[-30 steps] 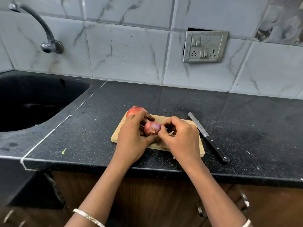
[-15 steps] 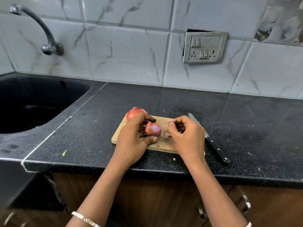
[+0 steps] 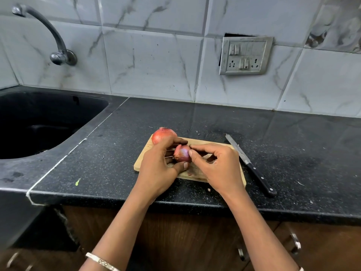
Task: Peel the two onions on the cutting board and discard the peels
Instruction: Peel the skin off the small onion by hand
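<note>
Head view — onion gripped in left hand, right hand touching.

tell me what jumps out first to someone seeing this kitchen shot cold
The two hands meet at the middle of the picture over a wooden cutting board: the left hand holds a purple onion while the right hand pinches at its skin. A second, redder onion sits at the board's far left corner, and a black-handled knife lies on the dark counter just right of the board.
</note>
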The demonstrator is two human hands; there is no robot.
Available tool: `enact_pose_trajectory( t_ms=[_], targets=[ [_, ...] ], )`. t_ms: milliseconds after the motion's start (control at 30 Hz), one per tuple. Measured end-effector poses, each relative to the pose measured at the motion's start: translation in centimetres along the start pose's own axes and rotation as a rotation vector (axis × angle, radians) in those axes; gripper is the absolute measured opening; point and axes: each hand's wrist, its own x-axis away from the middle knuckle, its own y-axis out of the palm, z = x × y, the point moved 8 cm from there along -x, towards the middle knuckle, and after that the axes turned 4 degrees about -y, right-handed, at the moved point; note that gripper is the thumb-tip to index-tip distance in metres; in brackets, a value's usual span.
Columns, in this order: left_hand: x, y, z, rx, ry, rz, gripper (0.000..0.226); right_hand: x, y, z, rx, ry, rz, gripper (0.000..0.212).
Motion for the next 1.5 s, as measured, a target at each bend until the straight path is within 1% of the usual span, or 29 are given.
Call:
enact_pose_trajectory(
  t_ms=[133, 333, 400, 600, 833, 967, 1133, 1333, 1500],
  targets=[
    [0.0, -0.1, 0.3, -0.021, 0.015, 0.005, 0.05, 0.1, -0.1, -0.1, -0.017, -0.036, 0.018, 0.008],
    [0.0, -0.1, 0.1, -0.015, 0.001, 0.005, 0.051, 0.1, -0.1, -0.3, -0.028, -0.067, 0.02, 0.011],
    [0.0, -0.2, 0.0, 0.0, -0.007, 0.005, 0.05, 0.1, 0.1, -0.3, -0.046, -0.061, -0.002, 0.014],
    [0.1, 0.0, 0.0, -0.008, -0.003, -0.023, 0.051, 0.1, 0.0, 0.0, -0.053, -0.054, 0.007, 0.009],
    [0.0, 0.2, -0.2, -0.046, -0.005, -0.032, 0.054, 0.1, -0.1, 0.3, 0.025, -0.017, 0.037, 0.008],
    [-0.1, 0.2, -0.6, -0.075, -0.019, -0.009, 0.052, 0.1, -0.4, 0.5, -0.002, 0.028, 0.038, 0.017],
    [-0.1, 0.2, -0.7, -0.086, -0.042, 0.005, 0.048, 0.1, 0.2, -1.0, 0.036, -0.086, -0.009, 0.021],
    [-0.1, 0.6, -0.8, -0.114, -0.035, -0.034, 0.047, 0.3, 0.1, -1.3, 0.091, -0.172, 0.036, 0.015],
    [-0.2, 0.4, -1.1, -0.077, -0.035, -0.035, 0.044, 0.7, 0.4, -1.8, 0.235, -0.265, 0.028, 0.012]
  ],
)
